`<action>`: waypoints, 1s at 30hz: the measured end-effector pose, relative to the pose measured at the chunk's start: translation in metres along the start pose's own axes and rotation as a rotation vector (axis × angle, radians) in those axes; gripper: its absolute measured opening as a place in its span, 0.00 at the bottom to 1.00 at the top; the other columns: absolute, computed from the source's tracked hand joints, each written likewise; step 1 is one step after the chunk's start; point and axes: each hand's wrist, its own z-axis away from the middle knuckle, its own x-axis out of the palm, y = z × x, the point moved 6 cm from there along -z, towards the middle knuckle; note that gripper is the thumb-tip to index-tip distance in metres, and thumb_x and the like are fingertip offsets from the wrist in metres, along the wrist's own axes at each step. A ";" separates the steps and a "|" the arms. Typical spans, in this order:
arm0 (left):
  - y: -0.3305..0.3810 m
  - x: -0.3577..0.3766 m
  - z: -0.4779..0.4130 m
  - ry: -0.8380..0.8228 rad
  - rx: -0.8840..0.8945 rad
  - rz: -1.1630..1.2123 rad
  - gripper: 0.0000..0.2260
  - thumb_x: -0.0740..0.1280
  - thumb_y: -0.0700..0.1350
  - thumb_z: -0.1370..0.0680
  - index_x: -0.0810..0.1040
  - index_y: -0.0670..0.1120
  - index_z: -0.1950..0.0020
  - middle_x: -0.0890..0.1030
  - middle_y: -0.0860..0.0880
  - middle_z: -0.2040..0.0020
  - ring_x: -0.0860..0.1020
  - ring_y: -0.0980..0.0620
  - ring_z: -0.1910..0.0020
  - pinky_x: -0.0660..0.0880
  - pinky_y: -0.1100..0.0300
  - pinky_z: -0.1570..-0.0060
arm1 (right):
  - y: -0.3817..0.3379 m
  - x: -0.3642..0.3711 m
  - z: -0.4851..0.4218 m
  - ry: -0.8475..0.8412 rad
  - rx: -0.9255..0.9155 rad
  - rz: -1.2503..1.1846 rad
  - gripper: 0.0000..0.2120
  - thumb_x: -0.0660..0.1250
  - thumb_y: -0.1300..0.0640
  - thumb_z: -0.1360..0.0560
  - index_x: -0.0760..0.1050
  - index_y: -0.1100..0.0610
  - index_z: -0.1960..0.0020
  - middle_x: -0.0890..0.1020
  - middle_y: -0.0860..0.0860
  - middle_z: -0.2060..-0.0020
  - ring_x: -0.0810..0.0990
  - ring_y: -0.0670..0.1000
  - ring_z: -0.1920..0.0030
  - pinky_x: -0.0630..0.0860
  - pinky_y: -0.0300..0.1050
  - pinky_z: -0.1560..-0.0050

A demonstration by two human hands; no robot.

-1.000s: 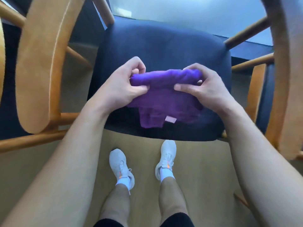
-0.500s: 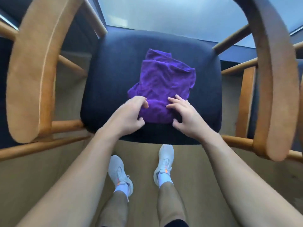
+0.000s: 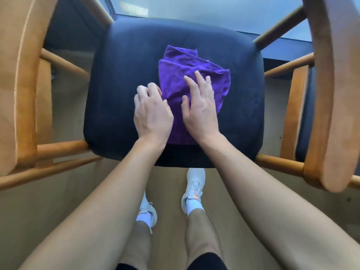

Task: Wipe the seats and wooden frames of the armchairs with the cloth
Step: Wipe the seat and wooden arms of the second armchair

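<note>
Purple cloth (image 3: 196, 63) lies folded on the dark armchair seat (image 3: 120, 75), roughly mid-seat and a bit toward the seat's right edge. Its near end is hidden under the wrists, close to the front edge. Its long axis runs front to back, away from the person.

Right hand (image 3: 200, 112) is on top of the cloth, palm down. Its fingers (image 3: 200, 78) are straight and spread, pointing at the seat's back edge and pressing the cloth flat without curling round it. More cloth lies ahead of those fingertips.

Left hand (image 3: 153, 114) sits just beside it at the cloth's left edge, knuckles up, fingers curled under. The tips are hidden, so I can't tell whether they pinch the edge or only lean on it.

Both forearms reach in over the front edge. The right hand looks like the wiping hand, and most of the bare seat lies to its left. Wooden armrests (image 3: 327, 94) flank the seat, no hand on them.
</note>
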 end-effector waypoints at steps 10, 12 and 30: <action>-0.018 0.063 0.003 -0.118 0.251 0.291 0.19 0.55 0.40 0.18 0.72 0.41 0.28 0.68 0.46 0.24 0.62 0.48 0.23 0.55 0.71 0.28 | 0.018 0.037 0.008 0.190 0.037 0.404 0.19 0.60 0.45 0.21 0.77 0.45 0.32 0.73 0.57 0.28 0.66 0.70 0.27 0.63 0.71 0.31; -0.011 0.062 0.008 -0.138 0.248 0.343 0.19 0.55 0.40 0.18 0.73 0.40 0.28 0.68 0.45 0.25 0.63 0.47 0.23 0.55 0.73 0.29 | 0.018 0.031 0.012 0.254 0.037 0.394 0.15 0.61 0.48 0.20 0.80 0.48 0.37 0.77 0.56 0.33 0.71 0.67 0.30 0.67 0.69 0.33; 0.070 0.084 0.090 -0.453 0.422 0.326 0.14 0.62 0.39 0.18 0.76 0.41 0.32 0.72 0.46 0.28 0.69 0.50 0.28 0.66 0.57 0.29 | 0.100 -0.068 0.121 0.429 0.555 0.276 0.18 0.57 0.56 0.22 0.77 0.63 0.38 0.74 0.63 0.34 0.72 0.68 0.35 0.70 0.62 0.34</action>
